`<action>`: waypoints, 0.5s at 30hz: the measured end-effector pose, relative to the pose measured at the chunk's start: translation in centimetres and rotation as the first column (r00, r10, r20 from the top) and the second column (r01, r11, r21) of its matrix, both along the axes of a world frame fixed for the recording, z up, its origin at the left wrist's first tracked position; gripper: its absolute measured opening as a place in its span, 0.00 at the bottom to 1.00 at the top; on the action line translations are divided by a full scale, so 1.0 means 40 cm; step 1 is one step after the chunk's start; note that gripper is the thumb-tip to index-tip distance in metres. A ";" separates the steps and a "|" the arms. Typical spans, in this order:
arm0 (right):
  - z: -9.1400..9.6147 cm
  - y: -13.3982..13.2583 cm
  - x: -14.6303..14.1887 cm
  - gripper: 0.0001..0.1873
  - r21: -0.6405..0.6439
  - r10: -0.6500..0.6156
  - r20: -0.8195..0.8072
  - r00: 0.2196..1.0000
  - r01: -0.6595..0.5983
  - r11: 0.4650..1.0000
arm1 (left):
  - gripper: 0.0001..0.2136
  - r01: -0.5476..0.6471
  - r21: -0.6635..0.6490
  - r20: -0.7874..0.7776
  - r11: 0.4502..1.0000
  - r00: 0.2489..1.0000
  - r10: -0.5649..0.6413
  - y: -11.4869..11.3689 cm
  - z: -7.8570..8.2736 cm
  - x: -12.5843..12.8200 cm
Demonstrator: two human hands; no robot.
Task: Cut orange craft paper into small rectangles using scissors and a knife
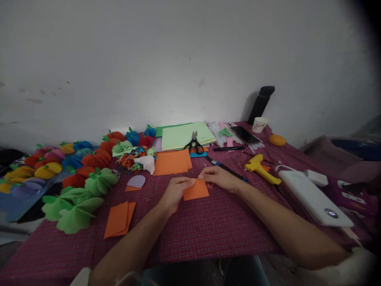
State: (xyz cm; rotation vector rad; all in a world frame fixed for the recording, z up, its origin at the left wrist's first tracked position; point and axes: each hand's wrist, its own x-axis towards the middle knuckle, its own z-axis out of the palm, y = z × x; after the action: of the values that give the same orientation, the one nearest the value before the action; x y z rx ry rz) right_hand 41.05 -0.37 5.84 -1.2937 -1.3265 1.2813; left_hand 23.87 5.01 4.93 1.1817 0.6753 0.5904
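Note:
Both hands pinch a small square of orange paper just above the checked tablecloth. My left hand grips its upper left corner, thumb on top. Along the upper right edge, my right hand closes thumb and fingers on the same sheet. Larger orange sheets lie behind it, with black-handled scissors beyond them. To the left are a stack of folded orange papers and a lilac rounded paper piece. A utility knife rests near my right hand.
Several paper pumpkins crowd the left side, beside paper scraps. Green sheets lie at the back. On the right are a yellow glue gun, a white power bank, a phone, a paper cup and a black bottle.

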 end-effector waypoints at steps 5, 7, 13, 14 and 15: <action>0.003 -0.002 -0.004 0.11 0.038 0.006 0.015 1.000 -0.007 0.999 | 0.11 0.030 0.025 -0.028 0.999 0.999 -0.029 0.000 -0.002 0.003; 0.004 -0.002 0.002 0.10 0.035 -0.002 0.002 1.000 0.002 0.999 | 0.11 0.048 0.021 -0.011 0.999 0.999 -0.048 0.000 0.000 0.004; 0.007 0.002 0.026 0.10 0.006 -0.035 -0.064 0.997 0.035 0.999 | 0.12 0.077 0.096 -0.025 0.992 0.997 -0.075 0.016 0.011 -0.009; 0.008 0.003 0.034 0.10 0.002 -0.058 -0.084 0.995 0.058 0.998 | 0.13 0.069 0.124 -0.045 0.990 0.997 -0.064 0.023 0.013 -0.013; 0.009 0.005 0.042 0.10 -0.005 -0.087 -0.108 0.990 0.087 0.996 | 0.13 0.061 0.148 -0.068 0.987 0.996 -0.051 0.031 0.015 -0.018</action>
State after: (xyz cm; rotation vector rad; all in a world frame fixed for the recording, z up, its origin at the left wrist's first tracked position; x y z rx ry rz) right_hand 42.73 -0.17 6.19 -1.2509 -1.1819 1.2729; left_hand 23.14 6.25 5.54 1.3609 0.6584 0.5657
